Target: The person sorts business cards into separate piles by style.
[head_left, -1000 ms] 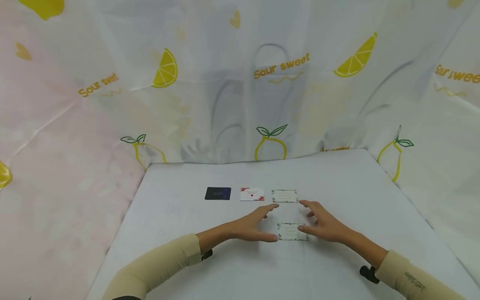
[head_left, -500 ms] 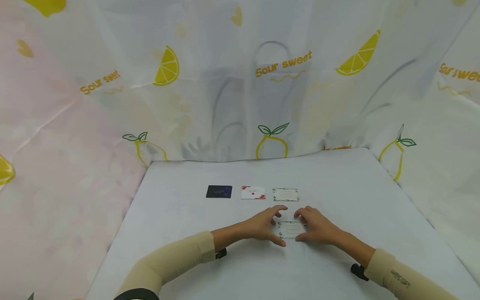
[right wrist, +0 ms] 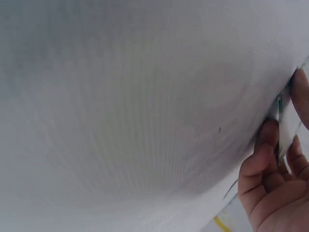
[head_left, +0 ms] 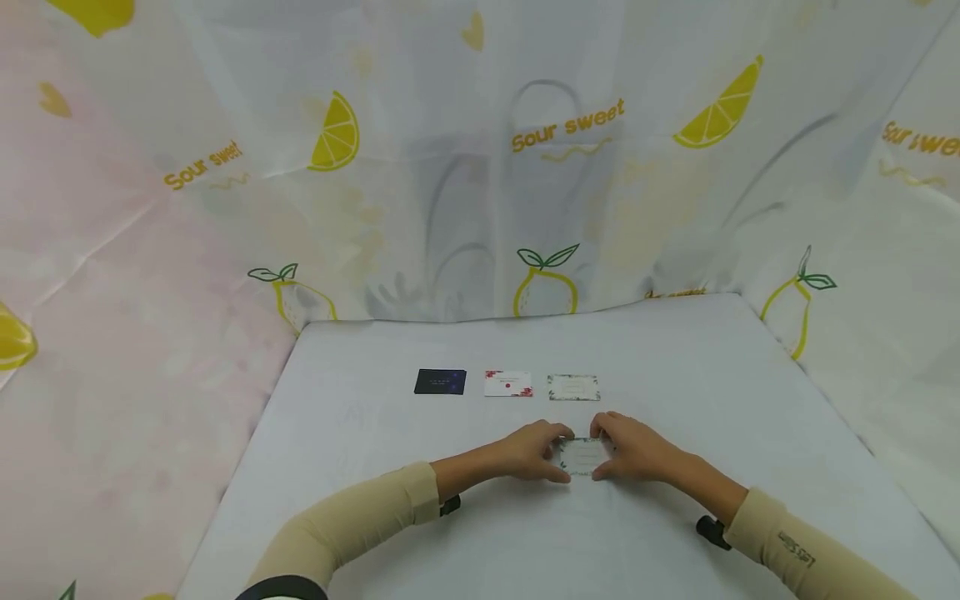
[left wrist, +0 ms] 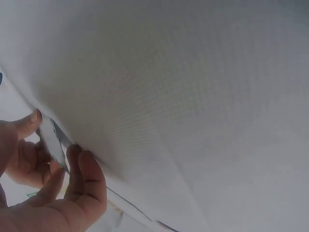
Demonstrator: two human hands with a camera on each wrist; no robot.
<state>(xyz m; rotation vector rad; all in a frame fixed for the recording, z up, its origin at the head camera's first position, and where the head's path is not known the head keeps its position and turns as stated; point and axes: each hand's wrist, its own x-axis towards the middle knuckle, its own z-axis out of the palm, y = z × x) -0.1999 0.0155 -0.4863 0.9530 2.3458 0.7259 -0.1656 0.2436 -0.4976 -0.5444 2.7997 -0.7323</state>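
A white card with a green leafy border (head_left: 581, 457) is between my two hands, at the front of the row of cards. My left hand (head_left: 532, 452) grips its left end, thumb at the near edge and fingers at the far edge. At the right end my right hand (head_left: 637, 449) holds it the same way, covering that corner. In the left wrist view the card (left wrist: 52, 140) shows as a thin slab between the fingertips of both hands. The right wrist view catches the card (right wrist: 288, 121) nearly edge-on beside curled fingers.
Behind the hands lie a dark blue-black card stack (head_left: 439, 382), a white card with red flowers (head_left: 508, 384) and another leafy-bordered card (head_left: 573, 387). A white cloth covers the table (head_left: 360, 417). A lemon-print curtain (head_left: 450, 208) encloses the back and sides.
Both hands have come inward and down to the near leafy card, and their fingers have closed on its ends. The back row of cards stays in place.
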